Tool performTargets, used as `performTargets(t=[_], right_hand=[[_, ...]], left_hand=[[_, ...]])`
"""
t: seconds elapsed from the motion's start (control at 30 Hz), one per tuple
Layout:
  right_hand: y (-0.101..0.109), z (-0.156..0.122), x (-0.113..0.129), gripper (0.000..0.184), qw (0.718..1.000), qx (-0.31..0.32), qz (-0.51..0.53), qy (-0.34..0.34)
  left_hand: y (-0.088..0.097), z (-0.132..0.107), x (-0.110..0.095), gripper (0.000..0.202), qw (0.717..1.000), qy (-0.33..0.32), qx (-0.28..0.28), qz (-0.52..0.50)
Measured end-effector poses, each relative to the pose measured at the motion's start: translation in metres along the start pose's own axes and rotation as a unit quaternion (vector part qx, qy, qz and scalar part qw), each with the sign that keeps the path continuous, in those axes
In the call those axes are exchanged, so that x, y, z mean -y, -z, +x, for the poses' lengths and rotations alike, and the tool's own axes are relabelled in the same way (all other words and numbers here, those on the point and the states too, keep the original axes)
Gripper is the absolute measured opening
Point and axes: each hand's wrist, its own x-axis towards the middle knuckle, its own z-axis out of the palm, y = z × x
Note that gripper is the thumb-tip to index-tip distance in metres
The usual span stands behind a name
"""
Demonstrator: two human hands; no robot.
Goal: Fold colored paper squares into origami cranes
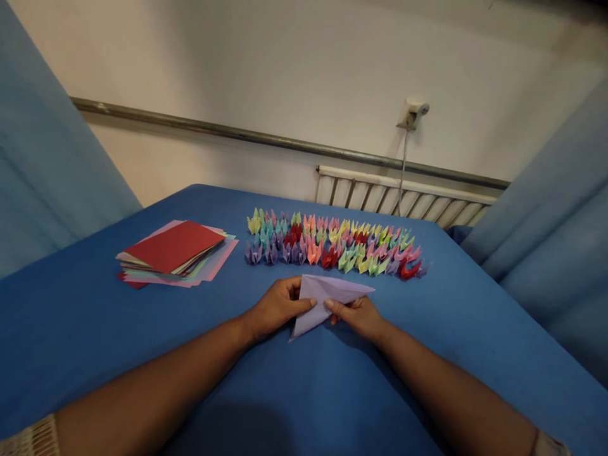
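A partly folded sheet of lilac paper (323,297) is held just above the blue table (95,316) in front of me. My left hand (275,305) grips its left side, thumb on top. My right hand (361,316) pinches its right side from below and in front. Both hands' fingertips nearly meet at the middle of the fold. Behind the paper stand several rows of small folded paper cranes (332,247) in many colours.
A stack of flat coloured paper sheets (175,253), red on top, lies at the left of the table. Blue curtains hang at both sides. A radiator (403,196) and a wall socket with a cable (412,114) are behind the table.
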Motion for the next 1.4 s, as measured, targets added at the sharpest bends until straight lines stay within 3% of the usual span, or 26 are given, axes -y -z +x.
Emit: performTargets(t=[0.23, 0.47, 0.7, 1.03, 1.2, 1.4], right_hand=[[0.003, 0.001, 0.003, 0.048, 1.0, 0.009, 0.012, -0.009], [0.01, 0.002, 0.012, 0.055, 0.998, -0.035, 0.043, -0.037], [0.01, 0.002, 0.014, 0.055, 0.998, -0.039, 0.023, -0.036], [0.017, 0.007, 0.003, 0.043, 0.994, -0.058, 0.095, 0.014], [0.016, 0.006, 0.006, 0.041, 0.995, -0.045, 0.083, 0.026], [0.012, 0.003, 0.014, 0.039, 0.998, -0.022, 0.055, 0.033]], left_hand=[[0.001, 0.001, -0.003, 0.03, 1.0, -0.009, -0.018, -0.01], [0.002, 0.0, -0.003, 0.029, 0.999, -0.013, -0.043, 0.028], [0.002, 0.0, -0.005, 0.033, 0.997, -0.011, -0.055, 0.058], [0.004, 0.0, -0.006, 0.033, 0.998, 0.001, -0.051, 0.029], [0.006, 0.002, -0.004, 0.032, 0.997, -0.013, -0.061, 0.039], [0.006, 0.001, -0.005, 0.032, 0.999, -0.018, -0.031, 0.041]])
